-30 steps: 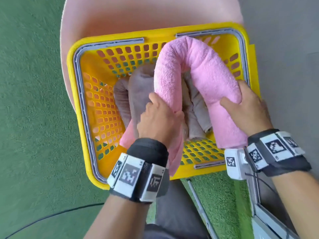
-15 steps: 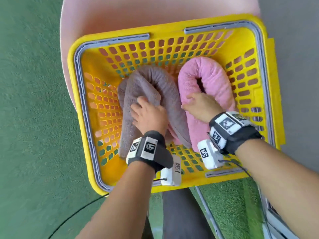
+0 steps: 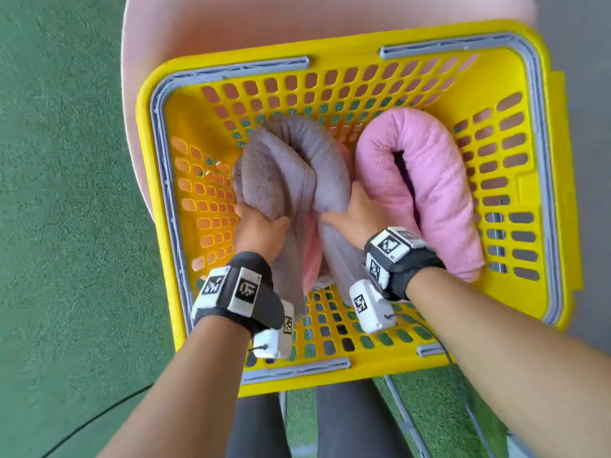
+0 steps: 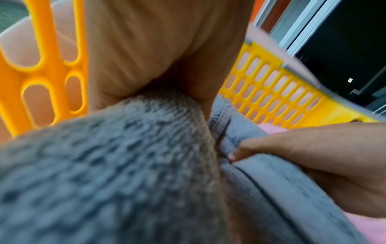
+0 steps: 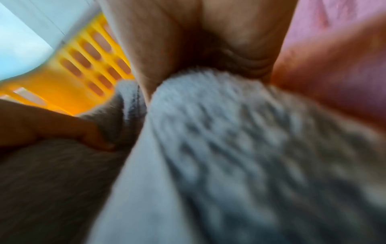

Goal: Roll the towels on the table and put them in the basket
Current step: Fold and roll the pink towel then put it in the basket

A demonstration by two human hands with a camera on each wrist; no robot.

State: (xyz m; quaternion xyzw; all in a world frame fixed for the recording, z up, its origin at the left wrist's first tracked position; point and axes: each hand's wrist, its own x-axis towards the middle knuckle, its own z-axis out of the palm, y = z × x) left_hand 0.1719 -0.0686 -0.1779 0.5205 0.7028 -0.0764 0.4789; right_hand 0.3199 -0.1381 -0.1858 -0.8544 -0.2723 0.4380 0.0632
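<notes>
Head view: left hand (image 3: 261, 228) and right hand (image 3: 352, 214) each grip a leg of the folded grey towel (image 3: 291, 160) inside the basket (image 3: 330, 46). Keep both legs squeezed and ease it left; open floor sits there. Pink towel (image 3: 426, 180) touches its right side, far wall close.

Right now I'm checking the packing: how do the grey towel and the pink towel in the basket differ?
The grey towel is gripped by both the left hand and the right hand; the pink towel lies untouched. The grey towel sits in the left half of the basket, the pink towel in the right half. The grey towel's ends look looser; the pink towel's roll looks tighter. Both are rolled and bent into a U inside the basket.
</notes>
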